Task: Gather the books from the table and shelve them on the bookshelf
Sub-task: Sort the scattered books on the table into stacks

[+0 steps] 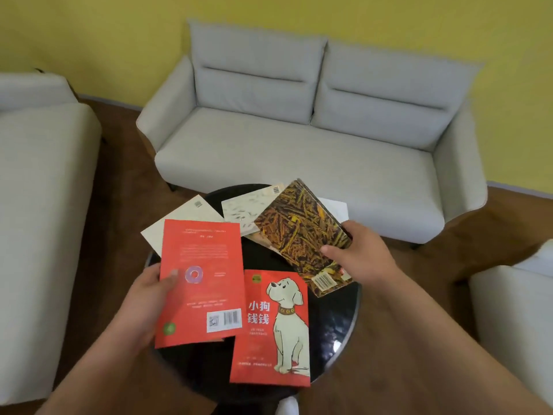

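Head view: left hand pinches the red book at nine o'clock, right hand clamps the patterned book at two, seemingly lifted for stacking; the dog book lies flat on the black table at six.
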`<state>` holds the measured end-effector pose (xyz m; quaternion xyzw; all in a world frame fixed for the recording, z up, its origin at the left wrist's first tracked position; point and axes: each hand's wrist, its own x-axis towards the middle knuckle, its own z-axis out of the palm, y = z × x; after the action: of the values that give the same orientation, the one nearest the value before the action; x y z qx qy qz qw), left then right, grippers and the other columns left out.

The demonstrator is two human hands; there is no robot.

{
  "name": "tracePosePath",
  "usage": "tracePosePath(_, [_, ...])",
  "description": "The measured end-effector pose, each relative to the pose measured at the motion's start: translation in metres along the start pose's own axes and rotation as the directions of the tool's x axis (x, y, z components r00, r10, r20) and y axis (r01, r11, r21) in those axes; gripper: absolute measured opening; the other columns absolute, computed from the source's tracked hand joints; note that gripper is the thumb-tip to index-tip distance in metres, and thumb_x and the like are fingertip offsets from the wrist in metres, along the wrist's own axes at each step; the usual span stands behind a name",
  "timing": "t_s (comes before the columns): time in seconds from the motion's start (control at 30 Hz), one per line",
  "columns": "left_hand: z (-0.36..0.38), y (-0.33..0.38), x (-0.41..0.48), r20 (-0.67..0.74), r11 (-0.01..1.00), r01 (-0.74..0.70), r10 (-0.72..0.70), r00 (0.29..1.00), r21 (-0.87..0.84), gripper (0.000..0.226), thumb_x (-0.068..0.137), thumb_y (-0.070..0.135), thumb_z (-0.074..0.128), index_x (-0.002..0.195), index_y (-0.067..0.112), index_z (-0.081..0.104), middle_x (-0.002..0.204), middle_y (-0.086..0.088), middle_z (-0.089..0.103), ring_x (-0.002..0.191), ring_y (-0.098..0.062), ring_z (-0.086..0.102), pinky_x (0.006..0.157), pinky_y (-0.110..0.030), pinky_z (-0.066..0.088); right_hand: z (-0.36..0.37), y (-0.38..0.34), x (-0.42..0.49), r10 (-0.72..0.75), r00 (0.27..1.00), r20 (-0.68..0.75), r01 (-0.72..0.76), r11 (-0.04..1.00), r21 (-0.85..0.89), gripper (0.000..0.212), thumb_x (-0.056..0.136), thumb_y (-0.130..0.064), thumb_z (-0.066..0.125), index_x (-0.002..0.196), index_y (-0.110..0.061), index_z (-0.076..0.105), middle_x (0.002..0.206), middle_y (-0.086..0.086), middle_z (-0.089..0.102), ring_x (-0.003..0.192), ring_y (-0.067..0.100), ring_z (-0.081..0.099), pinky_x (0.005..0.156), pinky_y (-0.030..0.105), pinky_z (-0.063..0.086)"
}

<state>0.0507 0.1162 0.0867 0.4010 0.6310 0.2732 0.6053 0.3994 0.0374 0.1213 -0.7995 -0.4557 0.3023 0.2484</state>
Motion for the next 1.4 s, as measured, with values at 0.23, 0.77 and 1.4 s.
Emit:
tracePosePath(0.23, [0.055,-0.057,-0.048,0.112,0.974,0.225,-0.223,0.968,-0.007,0.018,0.103,0.026,0.050,0.116,0.020,0.062,0.100,-0.018,0.077,0.089,-0.041,0.074,0.088,-0.063,0.055,0.004,0.048,-0.073,0.214,0.977,-0.025,-0.189,0.909,0.372,0.016,0.088,-0.018,0.077,0.100,-0.017,0.067,0.093,-0.003,0.076,0.074,0.006,0.073,0.054,0.014,0.051])
tracePosePath(0.77, [0.101,-0.083,0.014,0.182,0.668,-0.139,0.006,0.983,0.731,0.021,0.082,0.031,0.059,0.094,0.014,0.064,0.090,-0.003,0.071,0.083,-0.024,0.071,0.078,-0.042,0.059,-0.001,0.073,-0.118,0.299,0.953,0.041,-0.276,0.807,0.522,0.011,0.092,-0.012,0.073,0.102,-0.011,0.069,0.089,0.007,0.080,0.080,0.025,0.078,0.081,0.051,0.063])
tracePosePath(1.4, [0.126,-0.039,-0.068,0.309,0.923,-0.191,0.084,0.947,0.333,0.025,0.099,0.033,0.056,0.118,0.018,0.064,0.119,-0.010,0.065,0.100,-0.022,0.063,0.096,-0.045,0.053,0.019,0.035,-0.125,0.204,0.973,0.110,-0.231,0.822,0.521,0.010,0.095,-0.010,0.064,0.100,-0.019,0.066,0.093,0.006,0.077,0.083,0.020,0.076,0.082,0.047,0.062])
